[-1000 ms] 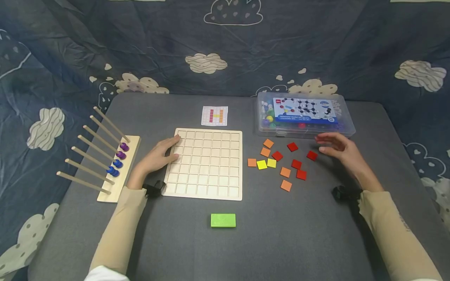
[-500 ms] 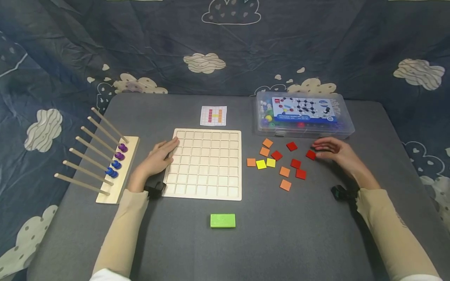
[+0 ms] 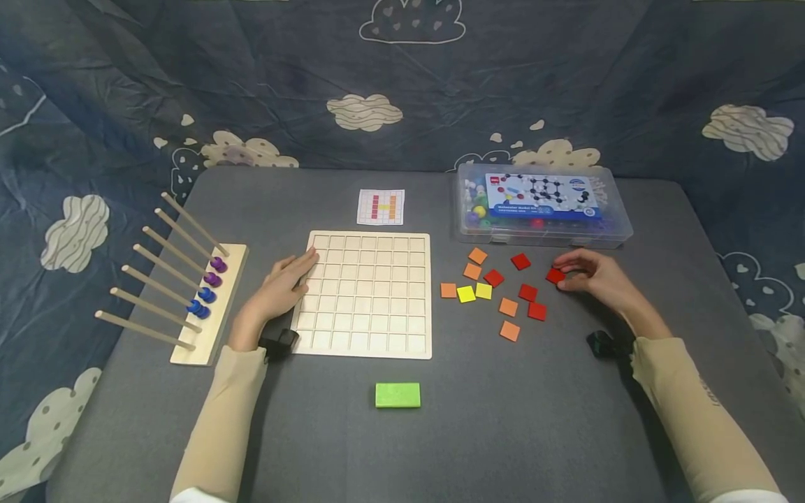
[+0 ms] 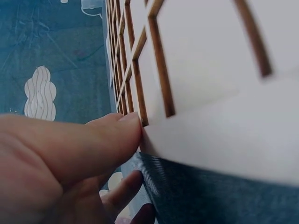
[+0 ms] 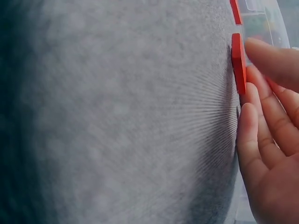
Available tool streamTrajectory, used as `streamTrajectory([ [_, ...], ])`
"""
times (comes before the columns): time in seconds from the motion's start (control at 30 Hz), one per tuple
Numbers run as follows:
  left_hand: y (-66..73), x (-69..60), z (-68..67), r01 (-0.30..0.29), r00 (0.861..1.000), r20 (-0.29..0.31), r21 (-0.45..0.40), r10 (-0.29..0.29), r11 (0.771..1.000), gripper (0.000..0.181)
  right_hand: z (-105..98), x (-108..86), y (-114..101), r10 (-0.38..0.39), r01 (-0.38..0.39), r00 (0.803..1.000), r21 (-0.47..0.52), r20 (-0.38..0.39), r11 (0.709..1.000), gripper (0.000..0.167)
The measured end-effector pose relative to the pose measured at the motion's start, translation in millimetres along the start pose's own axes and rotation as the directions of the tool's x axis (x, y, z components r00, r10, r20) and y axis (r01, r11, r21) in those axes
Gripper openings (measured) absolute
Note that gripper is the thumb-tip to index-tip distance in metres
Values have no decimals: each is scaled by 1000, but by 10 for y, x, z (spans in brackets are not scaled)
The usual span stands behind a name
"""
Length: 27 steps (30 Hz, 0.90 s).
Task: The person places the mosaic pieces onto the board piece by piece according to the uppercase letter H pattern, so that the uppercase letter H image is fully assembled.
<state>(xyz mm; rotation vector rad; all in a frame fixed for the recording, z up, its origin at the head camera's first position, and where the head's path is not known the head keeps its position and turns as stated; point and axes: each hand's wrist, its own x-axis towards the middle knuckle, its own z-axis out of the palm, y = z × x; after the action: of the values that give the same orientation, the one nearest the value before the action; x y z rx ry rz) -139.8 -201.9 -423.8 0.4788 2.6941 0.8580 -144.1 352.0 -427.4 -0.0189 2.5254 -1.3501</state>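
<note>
My left hand (image 3: 274,293) rests at the left edge of a pale wooden grid board (image 3: 367,293), its fingers fairly straight. In the left wrist view the thumb (image 4: 105,144) touches the rim of the board (image 4: 210,135). On the right, my right hand (image 3: 591,276) has its thumb and fingertips at opposite sides of a red square tile (image 3: 555,276), which lies on the table. Up close in the right wrist view, the thumb (image 5: 273,60) is against the red tile (image 5: 238,63). Left of it lie several loose tiles, red (image 3: 520,261), orange (image 3: 508,306) and yellow (image 3: 466,294).
Behind the board lies a pattern card (image 3: 381,207). A clear plastic molecular model box (image 3: 544,206) stands at the back right. At the left is a wooden peg stand (image 3: 214,307) with slanting rods and blue and purple pieces. A green block (image 3: 397,395) lies in front.
My right hand has moved left, and its thumb and fingers have closed in on the rightmost red tile. The left hand has slid slightly outward along the board's edge.
</note>
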Motion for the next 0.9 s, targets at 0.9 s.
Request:
streamTrajectory([
  [0.9, -59, -93, -28, 10, 1000, -12, -60, -11, 998, 68, 102, 44, -373, -66, 67, 997, -30, 33, 997, 38],
])
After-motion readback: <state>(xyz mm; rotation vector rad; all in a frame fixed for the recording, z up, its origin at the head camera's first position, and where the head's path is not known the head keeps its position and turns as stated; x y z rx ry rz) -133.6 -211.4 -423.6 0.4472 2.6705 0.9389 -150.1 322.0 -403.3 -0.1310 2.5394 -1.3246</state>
